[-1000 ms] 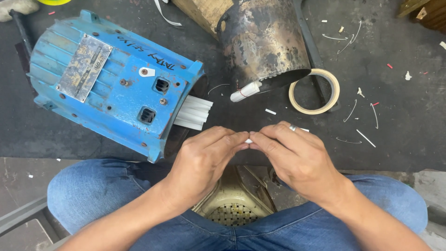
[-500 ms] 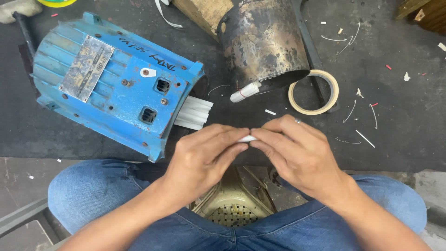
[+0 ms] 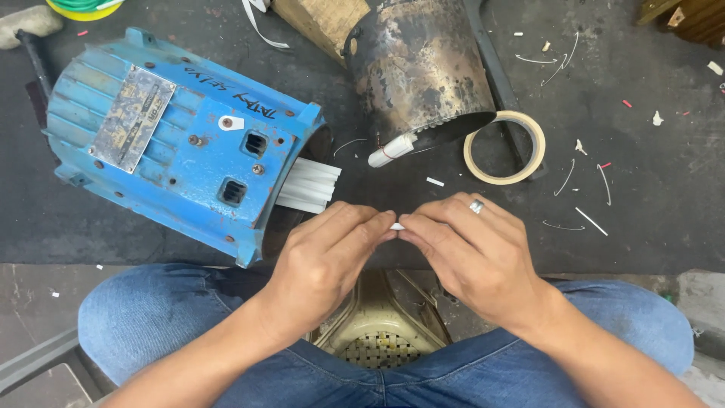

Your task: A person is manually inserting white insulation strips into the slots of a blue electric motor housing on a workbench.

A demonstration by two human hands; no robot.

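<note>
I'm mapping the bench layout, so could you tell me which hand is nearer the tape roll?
Right. The right hand lies just below the tape roll; the left hand sits farther off, toward the blue motor housing.

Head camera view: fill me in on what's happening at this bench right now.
A seated person in blue jeans has the left hand and right hand brought together, fingertips pinching a small white strip between them above the edge of a dark mat. Just to the left lies a blue motor housing on its side, with white strips sticking out of its open end. Behind the hands are a rusty metal cylinder and a roll of tape.
</note>
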